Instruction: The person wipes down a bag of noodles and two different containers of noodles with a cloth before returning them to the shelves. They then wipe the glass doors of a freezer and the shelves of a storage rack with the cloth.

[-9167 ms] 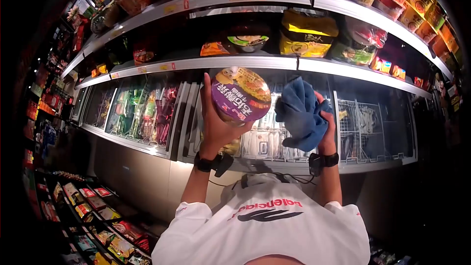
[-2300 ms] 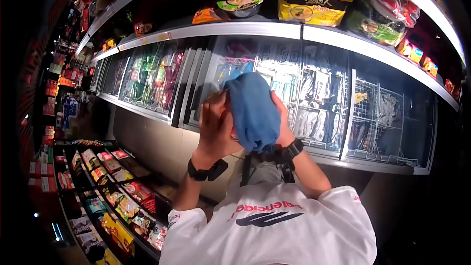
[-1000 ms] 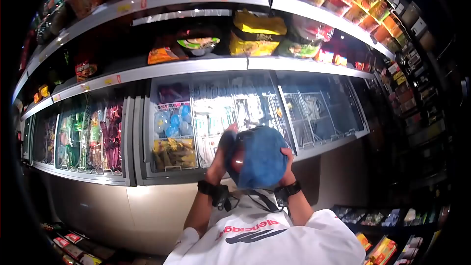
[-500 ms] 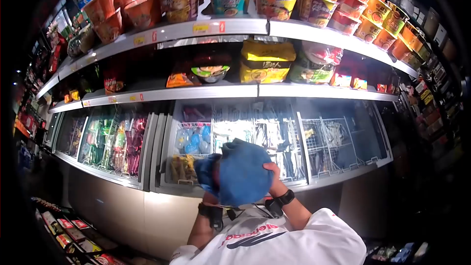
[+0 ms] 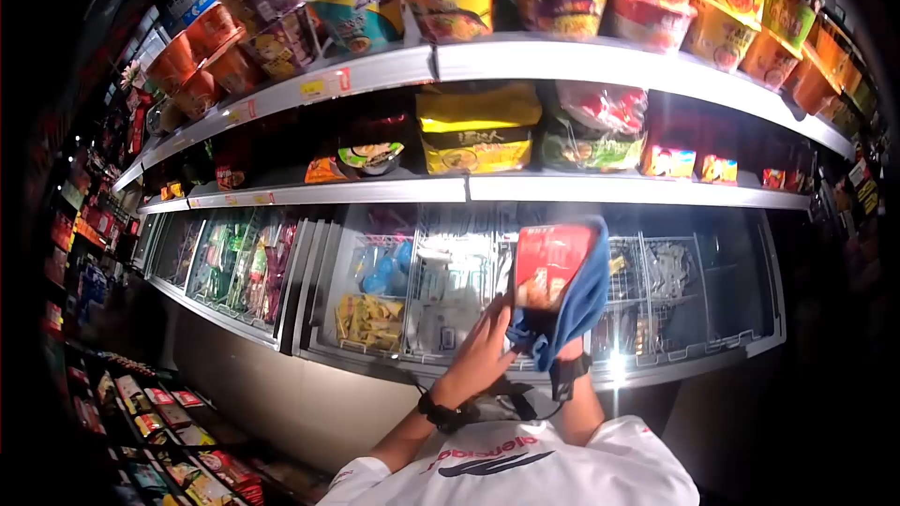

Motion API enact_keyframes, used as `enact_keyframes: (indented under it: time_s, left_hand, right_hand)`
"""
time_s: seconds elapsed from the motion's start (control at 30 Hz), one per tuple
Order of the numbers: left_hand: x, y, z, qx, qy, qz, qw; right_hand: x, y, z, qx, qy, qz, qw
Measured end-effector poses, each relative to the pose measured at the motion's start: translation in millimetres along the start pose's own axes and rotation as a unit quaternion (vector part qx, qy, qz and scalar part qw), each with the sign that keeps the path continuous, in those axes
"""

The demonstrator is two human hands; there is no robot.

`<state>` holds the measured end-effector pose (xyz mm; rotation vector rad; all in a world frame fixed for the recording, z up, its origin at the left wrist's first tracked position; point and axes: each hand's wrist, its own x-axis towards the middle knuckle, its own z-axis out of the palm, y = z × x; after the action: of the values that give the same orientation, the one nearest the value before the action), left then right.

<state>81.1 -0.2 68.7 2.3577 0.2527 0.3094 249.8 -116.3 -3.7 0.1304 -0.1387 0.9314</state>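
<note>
A blue cloth point(image 5: 587, 295) is bunched upright above the freezer, with a red packet point(image 5: 553, 253) against its left side. My right hand point(image 5: 570, 349) grips the cloth from below, its fingers mostly hidden by the fabric. Reaching in from the left, my left hand point(image 5: 483, 349) has its fingers stretched out and touches the cloth's lower left edge beside the packet. A small skin-coloured patch shows low on the packet; whether it is a fingertip or print I cannot tell.
Below the hands is a freezer point(image 5: 694, 367) with wire baskets of yellow and blue packs. Over it runs a shelf point(image 5: 600, 189) with a yellow noodle pack point(image 5: 480, 136); a higher shelf point(image 5: 600, 61) bears noodle cups. Packaged goods point(image 5: 169, 422) lie at lower left.
The cloth has moved right and turned edge-on, and the red packet now shows. My left hand has come out from behind the cloth. The head view has shifted closer to the shelves.
</note>
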Motion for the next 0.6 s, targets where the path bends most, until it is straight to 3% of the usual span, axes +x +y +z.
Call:
enact_keyframes:
  time_s: [0.07,0.1,0.13,0.17,0.2,0.23,0.3,0.33,0.37,0.4,0.47,0.6]
  left_hand:
    - [3.8,-12.4,-9.2,0.064,-0.082,-0.009,0.995]
    - [17.6,-17.3,-31.5,0.008,-0.081,-0.008,0.997]
    - [19.9,-18.3,-43.5,0.000,0.023,-0.031,0.999]
    - [34.4,-15.8,-62.3,0.008,0.136,0.031,0.990]
    - [46.8,6.8,-81.3,-0.036,0.228,0.001,0.973]
    - [58.3,24.7,-91.5,0.014,0.264,0.044,0.963]
    - [85.8,58.8,-109.5,0.074,0.153,0.141,0.975]
    - [96.9,67.2,-109.2,0.071,0.105,0.158,0.979]
    - [105.0,72.8,-109.0,0.068,0.058,0.177,0.980]
    - [108.7,71.3,-110.9,0.034,0.021,0.160,0.986]
    - [110.8,76.5,-117.9,0.090,-0.029,0.151,0.984]
    - [101.7,75.3,-102.1,0.138,-0.051,0.180,0.972]
  right_hand:
    - [8.5,-12.9,12.6,-0.051,0.068,-0.005,0.996]
    - [10.7,-18.0,18.0,-0.078,0.101,-0.005,0.992]
    - [14.7,-23.8,25.2,-0.109,0.132,-0.001,0.985]
    - [19.1,-27.1,31.5,-0.138,0.158,0.005,0.978]
    - [23.3,-28.5,37.6,-0.158,0.178,0.016,0.971]
    - [28.0,-28.0,42.1,-0.171,0.193,0.031,0.966]
    - [34.9,-22.9,43.7,-0.129,0.181,0.057,0.973]
    - [35.9,-18.7,39.0,0.015,0.112,0.077,0.991]
    - [32.7,-16.8,38.1,-0.035,0.084,0.071,0.993]
    - [30.8,-14.1,54.0,-0.186,0.048,0.037,0.981]
    - [25.9,-6.7,74.3,-0.399,-0.017,-0.040,0.916]
    - [13.4,-14.3,43.0,-0.264,0.163,-0.006,0.951]
